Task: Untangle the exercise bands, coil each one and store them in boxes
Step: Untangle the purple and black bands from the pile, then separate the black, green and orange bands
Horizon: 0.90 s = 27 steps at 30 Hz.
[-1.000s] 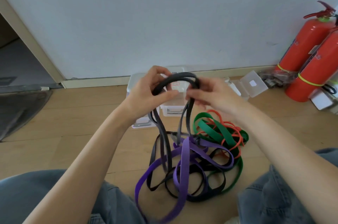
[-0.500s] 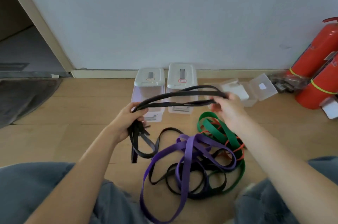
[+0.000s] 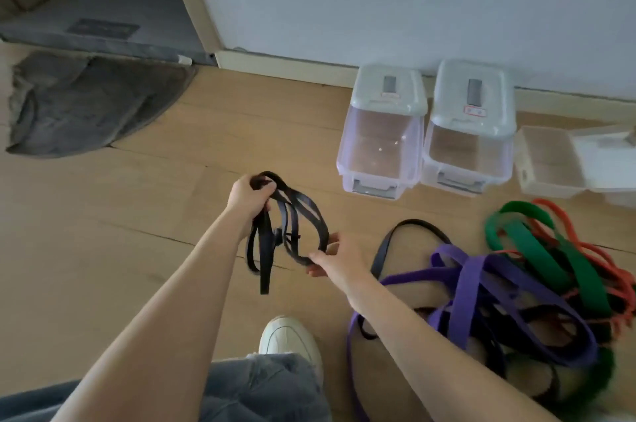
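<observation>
Thin black rubber band [image 3: 292, 235]: now freed from floor tangle [image 3: 499, 287], bunched left; left hand [image 3: 248, 196] grips, right hand [image 3: 333, 261] pinches; coiling due.

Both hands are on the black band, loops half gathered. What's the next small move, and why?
Probably bring the right hand up to lay its loop into the left hand. The black band is already free of the pile of bands, but one strand hangs loose below the left hand. That gathers the coil before it goes to a lidded box.

band pile [image 3: 499, 287] right of the held band [image 3: 292, 225], boxes [image 3: 382, 149] behind by the wall [image 3: 378, 1]
</observation>
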Each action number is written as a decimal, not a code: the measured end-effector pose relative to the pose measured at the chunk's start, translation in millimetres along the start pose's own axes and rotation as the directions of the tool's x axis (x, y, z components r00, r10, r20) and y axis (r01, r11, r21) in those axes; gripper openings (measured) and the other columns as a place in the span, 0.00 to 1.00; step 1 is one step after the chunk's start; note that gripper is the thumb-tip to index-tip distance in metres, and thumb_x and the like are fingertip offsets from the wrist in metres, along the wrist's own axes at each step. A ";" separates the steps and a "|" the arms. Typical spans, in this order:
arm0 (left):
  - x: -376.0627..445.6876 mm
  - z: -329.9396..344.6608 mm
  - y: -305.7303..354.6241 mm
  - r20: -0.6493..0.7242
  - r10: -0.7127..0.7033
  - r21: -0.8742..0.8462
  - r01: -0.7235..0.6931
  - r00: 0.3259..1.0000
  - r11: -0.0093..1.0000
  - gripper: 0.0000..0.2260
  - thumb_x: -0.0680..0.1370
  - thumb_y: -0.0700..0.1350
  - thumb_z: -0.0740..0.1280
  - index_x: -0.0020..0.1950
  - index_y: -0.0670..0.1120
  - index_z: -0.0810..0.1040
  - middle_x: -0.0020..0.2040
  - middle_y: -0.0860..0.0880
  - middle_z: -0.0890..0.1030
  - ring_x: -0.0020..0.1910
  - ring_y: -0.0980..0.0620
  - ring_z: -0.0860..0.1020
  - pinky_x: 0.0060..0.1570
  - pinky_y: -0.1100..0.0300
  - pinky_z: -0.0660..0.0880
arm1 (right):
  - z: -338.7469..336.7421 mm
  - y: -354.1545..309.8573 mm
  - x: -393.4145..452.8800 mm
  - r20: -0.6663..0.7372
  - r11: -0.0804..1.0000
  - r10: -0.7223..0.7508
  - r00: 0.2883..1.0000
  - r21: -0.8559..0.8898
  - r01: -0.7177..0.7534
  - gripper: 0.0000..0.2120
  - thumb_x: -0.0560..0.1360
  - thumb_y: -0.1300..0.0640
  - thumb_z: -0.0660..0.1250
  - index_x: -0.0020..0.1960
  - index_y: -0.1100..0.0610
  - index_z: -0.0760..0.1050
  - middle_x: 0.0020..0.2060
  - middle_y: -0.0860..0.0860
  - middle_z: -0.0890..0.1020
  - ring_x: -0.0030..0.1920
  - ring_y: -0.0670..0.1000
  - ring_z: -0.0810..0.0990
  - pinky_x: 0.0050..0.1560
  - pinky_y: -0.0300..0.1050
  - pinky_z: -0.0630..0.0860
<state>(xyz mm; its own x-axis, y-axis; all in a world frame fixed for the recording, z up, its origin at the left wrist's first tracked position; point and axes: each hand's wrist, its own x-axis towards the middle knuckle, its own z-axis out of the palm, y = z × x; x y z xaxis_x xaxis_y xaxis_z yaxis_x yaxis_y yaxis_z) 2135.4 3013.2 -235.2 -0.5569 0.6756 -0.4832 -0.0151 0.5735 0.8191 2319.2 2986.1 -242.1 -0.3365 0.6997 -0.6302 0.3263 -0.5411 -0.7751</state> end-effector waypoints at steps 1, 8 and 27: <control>12.1 -2.1 -3.1 -0.017 0.056 0.076 -0.055 0.998 0.996 0.13 0.78 0.42 0.64 0.62 0.42 0.71 0.37 0.47 0.76 0.31 0.52 0.74 0.32 0.59 0.72 | 12.2 1.4 11.0 -0.024 1.000 -0.015 1.000 0.011 0.016 0.08 0.75 0.62 0.67 0.50 0.59 0.69 0.43 0.57 0.81 0.31 0.47 0.81 0.39 0.38 0.80; 59.1 2.5 -43.5 0.061 -0.038 0.668 -0.012 0.997 0.744 0.28 0.79 0.49 0.60 0.75 0.43 0.54 0.71 0.40 0.65 0.68 0.40 0.66 0.62 0.50 0.67 | 54.1 33.2 64.5 0.105 0.906 0.245 0.964 -0.379 -0.189 0.25 0.77 0.58 0.62 0.70 0.65 0.59 0.62 0.61 0.74 0.56 0.57 0.79 0.55 0.48 0.77; -35.7 130.7 -78.1 0.447 0.034 0.747 -0.393 0.894 0.537 0.14 0.77 0.42 0.59 0.62 0.40 0.72 0.62 0.40 0.73 0.61 0.41 0.71 0.59 0.52 0.68 | -115.5 70.7 9.0 -0.363 0.908 0.075 0.929 -0.359 -0.214 0.12 0.77 0.62 0.59 0.60 0.60 0.73 0.57 0.58 0.78 0.58 0.59 0.76 0.60 0.55 0.73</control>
<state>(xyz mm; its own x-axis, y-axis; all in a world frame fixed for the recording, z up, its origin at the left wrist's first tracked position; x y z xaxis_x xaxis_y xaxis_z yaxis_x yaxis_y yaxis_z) 2265.0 3004.8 -322.3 -0.1274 0.8303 -0.5426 0.8310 0.3880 0.3986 2441.3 3008.0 -297.3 0.0322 0.7785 -0.6268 0.6859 -0.4734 -0.5527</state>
